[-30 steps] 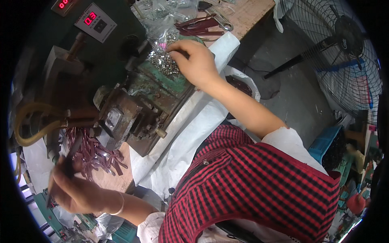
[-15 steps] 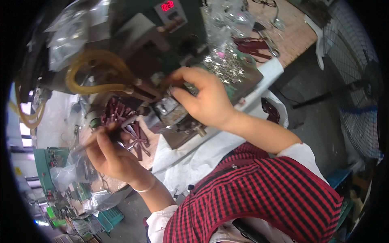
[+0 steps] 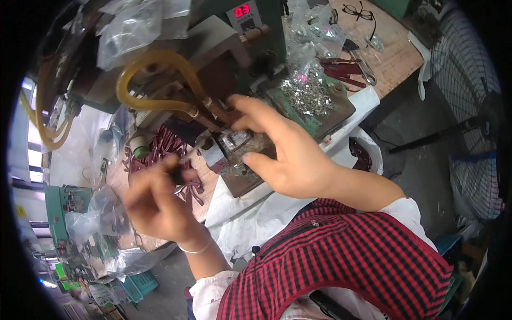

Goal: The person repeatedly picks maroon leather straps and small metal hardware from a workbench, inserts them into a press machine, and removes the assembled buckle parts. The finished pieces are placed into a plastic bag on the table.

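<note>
My right hand (image 3: 301, 160) is over the metal die block (image 3: 236, 140) of a green press, its thumb spread away from its fingers. Its fingertips are beside the dark press head, and the thumb tip is near the block's front edge. Motion smears my left hand (image 3: 160, 205), left of the block, with its fingers curled together. A small dark thing and a thin pale piece show at its fingertips, too blurred to name. Beyond that hand lies a heap of dark red strips (image 3: 166, 143), partly hidden by it. A yellow hose (image 3: 125, 80) loops down to the press head.
Small shiny metal pieces (image 3: 309, 96) are piled on the press bed at right, near clear plastic bags (image 3: 314, 32). Dark red strips, a wrench (image 3: 367, 69) and eyeglasses (image 3: 358, 12) lie on the wooden table. A standing fan (image 3: 464, 112) is at far right. White sheeting (image 3: 234, 213) covers the table's front edge.
My right thumb has moved away from the fingers, and the hand has opened over the block. My left hand remains beside the strips, more blurred now. The whole view has shifted slightly.
</note>
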Demonstrator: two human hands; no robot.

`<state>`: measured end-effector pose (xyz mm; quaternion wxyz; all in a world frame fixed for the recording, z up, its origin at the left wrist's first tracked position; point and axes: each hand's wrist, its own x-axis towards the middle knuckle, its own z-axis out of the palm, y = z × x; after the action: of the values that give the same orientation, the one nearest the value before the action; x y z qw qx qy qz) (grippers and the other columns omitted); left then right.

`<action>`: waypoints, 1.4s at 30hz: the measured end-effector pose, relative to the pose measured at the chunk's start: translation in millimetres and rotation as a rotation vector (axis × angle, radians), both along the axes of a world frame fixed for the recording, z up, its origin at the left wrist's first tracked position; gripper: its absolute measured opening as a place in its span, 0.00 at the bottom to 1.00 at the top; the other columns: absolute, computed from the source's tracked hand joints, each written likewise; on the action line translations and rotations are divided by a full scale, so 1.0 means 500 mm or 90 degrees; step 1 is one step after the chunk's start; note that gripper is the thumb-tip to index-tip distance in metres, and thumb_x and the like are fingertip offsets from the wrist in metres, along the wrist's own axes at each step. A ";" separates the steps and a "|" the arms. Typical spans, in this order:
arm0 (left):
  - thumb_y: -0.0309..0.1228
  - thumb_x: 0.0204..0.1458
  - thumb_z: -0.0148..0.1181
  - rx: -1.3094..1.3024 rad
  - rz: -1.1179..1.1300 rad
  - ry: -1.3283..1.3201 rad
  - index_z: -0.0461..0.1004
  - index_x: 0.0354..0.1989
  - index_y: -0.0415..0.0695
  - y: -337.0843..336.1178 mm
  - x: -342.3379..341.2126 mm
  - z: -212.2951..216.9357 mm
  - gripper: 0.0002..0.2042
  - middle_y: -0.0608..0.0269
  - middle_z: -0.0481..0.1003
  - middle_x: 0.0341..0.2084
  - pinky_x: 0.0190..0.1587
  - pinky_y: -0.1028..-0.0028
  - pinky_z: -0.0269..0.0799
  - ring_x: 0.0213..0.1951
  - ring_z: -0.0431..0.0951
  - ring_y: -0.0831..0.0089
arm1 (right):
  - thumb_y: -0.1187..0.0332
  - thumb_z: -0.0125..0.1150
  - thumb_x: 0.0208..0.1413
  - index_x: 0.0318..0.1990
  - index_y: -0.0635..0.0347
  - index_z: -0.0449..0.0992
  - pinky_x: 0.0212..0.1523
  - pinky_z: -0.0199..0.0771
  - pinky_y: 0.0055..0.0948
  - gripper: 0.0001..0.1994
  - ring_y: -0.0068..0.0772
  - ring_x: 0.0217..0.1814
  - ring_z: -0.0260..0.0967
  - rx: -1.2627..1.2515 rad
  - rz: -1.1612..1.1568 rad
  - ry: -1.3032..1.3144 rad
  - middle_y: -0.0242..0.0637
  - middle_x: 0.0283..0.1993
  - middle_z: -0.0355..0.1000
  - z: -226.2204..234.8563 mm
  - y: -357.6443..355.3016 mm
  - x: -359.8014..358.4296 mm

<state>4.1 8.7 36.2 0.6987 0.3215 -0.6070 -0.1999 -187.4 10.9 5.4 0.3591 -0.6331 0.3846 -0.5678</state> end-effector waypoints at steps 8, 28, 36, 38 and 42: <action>0.25 0.50 0.74 -0.269 0.046 -0.568 0.83 0.38 0.41 0.011 -0.059 -0.089 0.08 0.52 0.84 0.33 0.27 0.74 0.74 0.28 0.82 0.67 | 0.69 0.68 0.50 0.43 0.58 0.83 0.58 0.74 0.48 0.12 0.52 0.66 0.68 -0.029 -0.477 0.621 0.45 0.59 0.75 -0.186 -0.082 -0.202; 0.13 0.58 0.60 -0.108 0.007 -0.448 0.76 0.51 0.29 0.079 -0.003 -0.157 0.13 0.41 0.81 0.48 0.48 0.66 0.82 0.48 0.84 0.55 | 0.64 0.67 0.52 0.39 0.53 0.83 0.52 0.73 0.46 0.08 0.44 0.68 0.64 -0.038 -0.467 0.584 0.40 0.62 0.71 -0.237 -0.127 -0.174; 0.29 0.68 0.57 0.144 0.406 -0.285 0.77 0.49 0.29 0.080 0.238 -0.168 0.12 0.52 0.81 0.40 0.34 0.74 0.75 0.30 0.78 0.71 | 0.69 0.67 0.58 0.39 0.61 0.79 0.34 0.71 0.27 0.06 0.27 0.32 0.73 0.062 -0.454 -0.081 0.33 0.30 0.77 -0.236 -0.141 -0.185; 0.29 0.67 0.58 0.191 0.418 -0.235 0.78 0.49 0.31 0.054 0.259 -0.155 0.12 0.55 0.81 0.41 0.41 0.74 0.77 0.36 0.79 0.71 | 0.70 0.66 0.60 0.43 0.62 0.77 0.33 0.68 0.23 0.08 0.17 0.31 0.67 0.101 -0.379 -0.171 0.29 0.28 0.75 -0.226 -0.164 -0.165; 0.28 0.66 0.59 0.239 0.298 -0.120 0.79 0.51 0.35 -0.033 0.252 -0.151 0.11 0.59 0.82 0.42 0.46 0.76 0.76 0.40 0.80 0.73 | 0.66 0.66 0.63 0.41 0.62 0.81 0.35 0.70 0.26 0.08 0.20 0.31 0.69 0.130 -0.401 -0.065 0.32 0.30 0.77 -0.191 -0.142 -0.177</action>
<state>129.9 -7.8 -39.4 0.5950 0.5929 -0.5310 -0.1111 -275.9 -60.1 -90.4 0.2463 -0.4142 0.5978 -0.6407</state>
